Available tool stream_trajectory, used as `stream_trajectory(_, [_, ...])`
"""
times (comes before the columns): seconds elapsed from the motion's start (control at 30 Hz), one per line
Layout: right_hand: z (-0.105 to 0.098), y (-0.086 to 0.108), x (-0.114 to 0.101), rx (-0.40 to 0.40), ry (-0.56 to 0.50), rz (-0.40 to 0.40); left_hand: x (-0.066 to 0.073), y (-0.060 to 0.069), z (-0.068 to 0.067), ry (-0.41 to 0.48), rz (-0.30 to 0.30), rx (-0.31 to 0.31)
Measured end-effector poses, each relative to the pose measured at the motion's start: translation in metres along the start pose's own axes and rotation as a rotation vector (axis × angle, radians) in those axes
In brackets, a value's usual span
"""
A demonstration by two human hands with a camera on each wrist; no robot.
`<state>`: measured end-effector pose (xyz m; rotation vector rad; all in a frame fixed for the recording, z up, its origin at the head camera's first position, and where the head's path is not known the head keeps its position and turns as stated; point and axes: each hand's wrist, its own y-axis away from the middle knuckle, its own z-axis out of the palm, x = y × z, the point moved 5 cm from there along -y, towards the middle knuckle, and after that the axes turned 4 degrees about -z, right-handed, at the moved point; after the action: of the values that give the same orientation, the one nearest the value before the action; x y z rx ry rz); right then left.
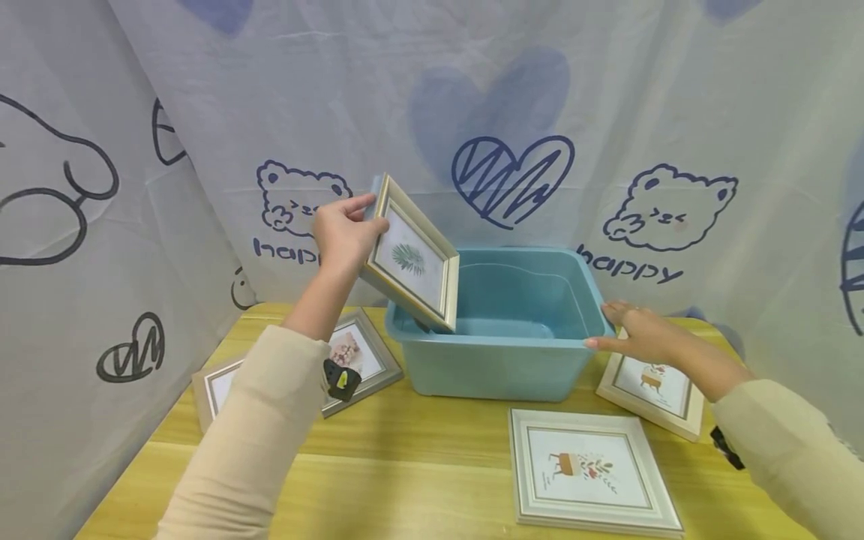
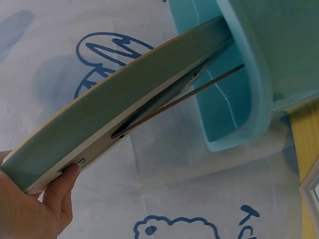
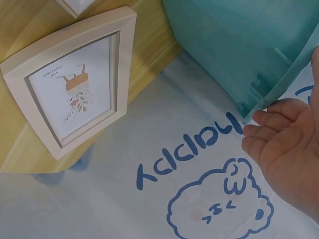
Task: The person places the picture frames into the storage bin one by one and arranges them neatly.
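Observation:
My left hand [image 1: 343, 231] pinches the upper corner of a picture frame [image 1: 412, 259] with a green leaf print. The frame is tilted, its lower end inside a light blue plastic bin [image 1: 496, 367]. In the left wrist view, the picture frame's edge [image 2: 119, 92] and its back with a propped-out stand leg [image 2: 184, 99] show; the left fingers [image 2: 60, 194] press against the back. On the bin's right rim rests my right hand [image 1: 641, 336], its fingers loosely extended. Seen from the right wrist, these fingertips [image 3: 261, 132] touch the bin's edge.
Around the bin on the wooden table [image 1: 405, 465] lie more picture frames: a cream one in front [image 1: 587, 469], a light one at right [image 1: 655, 382], a grey one [image 1: 361, 356] and another [image 1: 212, 382] at left, partly covered by my sleeve. A printed curtain [image 1: 405, 97] hangs behind.

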<state>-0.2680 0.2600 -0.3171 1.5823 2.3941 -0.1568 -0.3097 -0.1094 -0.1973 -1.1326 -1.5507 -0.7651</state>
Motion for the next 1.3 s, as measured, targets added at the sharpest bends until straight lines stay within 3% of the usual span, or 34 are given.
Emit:
stream_trajectory(0.27, [0.001, -0.002, 0.002, 0.002, -0.008, 0.0, -0.024, -0.007, 0.007, -0.019, -0.035, -0.02])
stream_trajectory(0.57, [0.001, -0.001, 0.002, 0.009, -0.025, 0.004, -0.04, -0.011, 0.015, -0.053, -0.06, -0.012])
stream_trajectory(0.9, [0.001, -0.001, 0.0, 0.013, -0.01, -0.013, -0.058, -0.013, 0.025, -0.084, -0.045, 0.014])
stream_trajectory(1.3, [0.001, -0.001, 0.001, 0.005, -0.009, 0.007, -0.073, -0.016, 0.047, -0.166, -0.023, 0.004])
